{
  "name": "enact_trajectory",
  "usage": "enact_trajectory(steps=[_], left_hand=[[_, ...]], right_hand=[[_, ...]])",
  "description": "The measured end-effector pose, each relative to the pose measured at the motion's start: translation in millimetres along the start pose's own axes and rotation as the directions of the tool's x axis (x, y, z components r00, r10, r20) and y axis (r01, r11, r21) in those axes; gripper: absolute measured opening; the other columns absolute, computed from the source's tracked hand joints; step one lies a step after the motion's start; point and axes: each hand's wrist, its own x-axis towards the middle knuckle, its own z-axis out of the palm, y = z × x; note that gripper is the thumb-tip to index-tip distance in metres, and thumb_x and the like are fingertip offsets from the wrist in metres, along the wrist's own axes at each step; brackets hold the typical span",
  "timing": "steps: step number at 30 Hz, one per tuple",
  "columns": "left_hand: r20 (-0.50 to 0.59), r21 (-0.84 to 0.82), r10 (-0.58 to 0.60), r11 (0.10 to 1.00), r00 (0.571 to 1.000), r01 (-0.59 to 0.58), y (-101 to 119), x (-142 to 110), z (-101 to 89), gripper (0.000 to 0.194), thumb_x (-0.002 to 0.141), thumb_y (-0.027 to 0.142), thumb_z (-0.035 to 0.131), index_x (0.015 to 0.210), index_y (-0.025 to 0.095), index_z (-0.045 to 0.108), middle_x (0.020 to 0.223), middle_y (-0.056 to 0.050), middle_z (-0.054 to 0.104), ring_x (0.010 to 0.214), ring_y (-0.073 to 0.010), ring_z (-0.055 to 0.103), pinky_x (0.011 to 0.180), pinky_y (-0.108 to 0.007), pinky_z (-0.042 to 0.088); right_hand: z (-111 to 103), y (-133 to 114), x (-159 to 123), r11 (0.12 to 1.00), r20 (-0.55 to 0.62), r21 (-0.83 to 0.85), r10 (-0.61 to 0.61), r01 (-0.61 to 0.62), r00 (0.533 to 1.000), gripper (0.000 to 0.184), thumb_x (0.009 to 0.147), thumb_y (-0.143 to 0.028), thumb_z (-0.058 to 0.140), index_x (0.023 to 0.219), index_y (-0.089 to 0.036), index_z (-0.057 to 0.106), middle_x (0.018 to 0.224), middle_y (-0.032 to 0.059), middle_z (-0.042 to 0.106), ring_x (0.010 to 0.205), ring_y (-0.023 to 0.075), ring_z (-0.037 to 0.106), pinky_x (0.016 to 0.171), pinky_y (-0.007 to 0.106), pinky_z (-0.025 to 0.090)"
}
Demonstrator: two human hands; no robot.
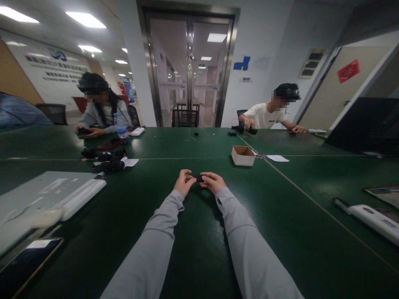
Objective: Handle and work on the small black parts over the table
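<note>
Both arms, in grey sleeves, reach out over the dark green table [199, 241]. Between my fingertips is a small black piece [198, 178], too small to tell its kind. My right hand [212, 182] pinches it from the right with thumb and fingers. On the other side, my left hand [184, 182] has its thumb against the piece's left end, while its index finger curves above. The hands sit close together, just over or on the tabletop.
A small open cardboard box [243, 156] stands ahead to the right. Black gear [112, 160] and a water bottle [121, 126] are at the left. A laptop [46, 191] and phone [28, 265] lie nearer. A power strip [374, 220] is at right. Two people sit opposite.
</note>
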Motion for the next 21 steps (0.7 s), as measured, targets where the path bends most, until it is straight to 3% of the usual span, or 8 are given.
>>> enact_trajectory(steps=[3,7,10,14,19,21], left_hand=[[0.030,0.027,-0.034,0.999,0.999,0.033,-0.3,0.1,-0.5,0.027,0.072,0.036,0.050,0.092,0.018,0.046,0.055,0.003,0.052,0.047,-0.0085,0.047,0.050,-0.021,0.037],[0.001,0.045,0.022,0.999,1.000,-0.022,-1.3,0.7,-1.2,0.036,0.061,0.026,0.062,0.094,0.018,0.047,0.068,0.002,0.056,0.056,-0.0084,0.051,0.056,-0.021,0.039],[0.015,0.047,-0.052,0.998,0.999,0.051,-1.3,0.4,-0.9,0.026,0.073,0.035,0.049,0.092,0.018,0.048,0.056,0.003,0.053,0.047,-0.0088,0.046,0.050,-0.021,0.037],[-0.022,0.046,0.075,0.996,0.997,-0.074,-0.8,-0.1,-0.2,0.034,0.062,0.024,0.060,0.092,0.018,0.047,0.068,0.002,0.056,0.059,-0.0086,0.051,0.059,-0.021,0.040],[0.002,0.060,-0.076,0.995,0.997,0.076,0.6,-0.1,0.3,0.023,0.076,0.035,0.044,0.091,0.018,0.048,0.054,0.003,0.053,0.045,-0.0086,0.046,0.048,-0.021,0.037],[0.018,0.064,-0.048,0.997,0.999,0.047,1.1,0.1,0.0,0.025,0.071,0.032,0.051,0.092,0.018,0.048,0.056,0.003,0.054,0.048,-0.0085,0.047,0.048,-0.019,0.036]], right_hand=[[0.4,-0.1,0.0,1.000,0.003,0.003,0.000,0.000,1.000,0.027,0.057,-0.018,0.075,0.081,-0.013,0.063,0.064,0.0033,0.065,0.052,0.0116,0.062,0.050,0.018,0.052],[1.2,-0.8,-0.3,1.000,-0.002,-0.004,-0.002,0.001,1.000,0.026,0.058,-0.019,0.074,0.080,-0.014,0.063,0.064,0.0031,0.064,0.051,0.0118,0.061,0.049,0.019,0.052],[1.2,-1.0,-0.5,1.000,-0.004,-0.015,0.001,-0.001,1.000,0.025,0.058,-0.018,0.074,0.081,-0.014,0.063,0.065,0.0033,0.065,0.052,0.0118,0.062,0.050,0.019,0.052],[0.7,-0.3,0.2,1.000,-0.004,-0.018,0.002,-0.002,1.000,0.026,0.058,-0.018,0.074,0.082,-0.013,0.063,0.064,0.0035,0.064,0.053,0.0118,0.062,0.051,0.019,0.052],[1.2,0.3,0.2,1.000,-0.003,-0.014,0.002,-0.002,1.000,0.025,0.058,-0.018,0.074,0.081,-0.014,0.063,0.064,0.0031,0.064,0.052,0.0116,0.062,0.050,0.019,0.051],[1.6,-0.4,-0.7,1.000,0.000,-0.017,0.001,-0.001,1.000,0.024,0.059,-0.018,0.073,0.081,-0.014,0.063,0.063,0.0030,0.064,0.053,0.0117,0.062,0.051,0.019,0.052]])
